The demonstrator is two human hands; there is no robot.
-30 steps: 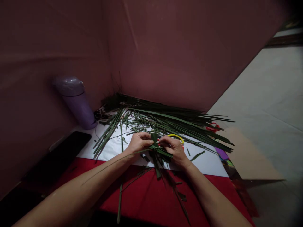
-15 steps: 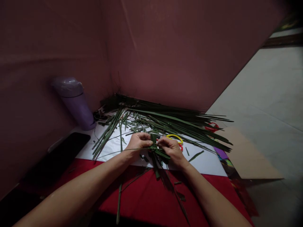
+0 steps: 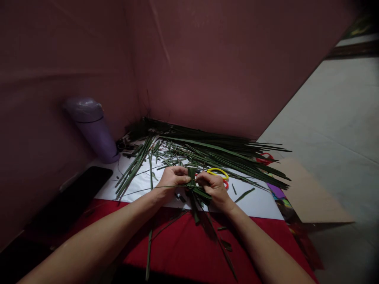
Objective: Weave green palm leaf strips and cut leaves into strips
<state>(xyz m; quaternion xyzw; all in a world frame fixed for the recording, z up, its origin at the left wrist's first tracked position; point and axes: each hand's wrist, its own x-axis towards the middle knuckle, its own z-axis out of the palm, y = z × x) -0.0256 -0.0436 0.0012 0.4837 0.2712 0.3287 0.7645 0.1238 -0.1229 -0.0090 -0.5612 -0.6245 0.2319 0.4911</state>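
Clock: centred on the piece in hand, 12 toward the wall.
Folded piece: small dark-green knot of flat leaf strips (image 3: 193,186), between both hands over the near part of the glossy white sheet (image 3: 257,207); tails trail at 6, over the red cloth (image 3: 171,252).
Left hand (image 3: 172,180): at 9, thumb and fingertips pinching the upright strip.
Right hand (image 3: 217,187): at 3, fingertips bunched against the other side; from my feed I can't tell whether they grip or only press.
Slack: if either hand eases, I judge the folds could spring loose; I see no tie.
Tug: pulled too hard, a narrow strip might split lengthwise.
Strand: thin green leaf strand (image 3: 148,188) at 9, seemingly across the wrist; an arm turn could drag it.
Loops: yellow-and-red scissor handles (image 3: 219,170) at 2, just beside the knuckles; a careless knuckle could knock them.
Pile: long dark-green leaf blades (image 3: 225,148) at 1, tips overhanging; a sleeveless forearm sweep could spill some.
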